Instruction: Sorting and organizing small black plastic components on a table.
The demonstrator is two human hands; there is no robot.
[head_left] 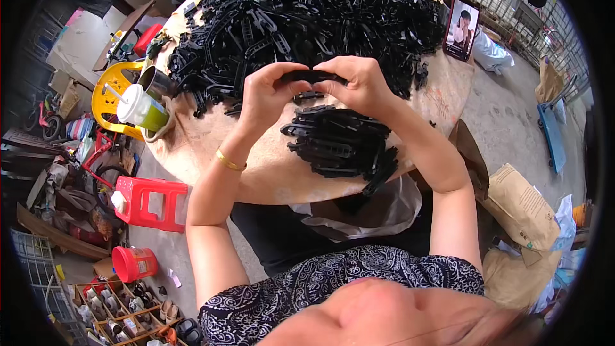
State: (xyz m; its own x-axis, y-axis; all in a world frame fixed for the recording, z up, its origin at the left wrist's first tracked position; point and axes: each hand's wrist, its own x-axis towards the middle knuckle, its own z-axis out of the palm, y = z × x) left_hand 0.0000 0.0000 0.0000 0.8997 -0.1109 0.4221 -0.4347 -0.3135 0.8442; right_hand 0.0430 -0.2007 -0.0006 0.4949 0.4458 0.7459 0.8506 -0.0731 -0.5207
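Note:
My left hand [264, 95] and my right hand [360, 86] meet over the round table [259, 170], fingertips almost touching. Between them they pinch a narrow black plastic part [312, 76], one end in each hand; the fingers hide much of its shape. Just beyond spreads a large pile of black plastic parts [301, 22], some with ladder-like openings. Closer to me, under my right wrist, lies a smaller heap of similar black parts [339, 142], laid roughly side by side near the table's front edge.
A phone [461, 27] stands upright at the table's right edge. On the left are a lidded drink cup [138, 106] with a straw, a metal cup [155, 81], a yellow chair [115, 90], a red stool [144, 205] and a red bucket [134, 264]. Brown paper sacks [522, 205] lie at right.

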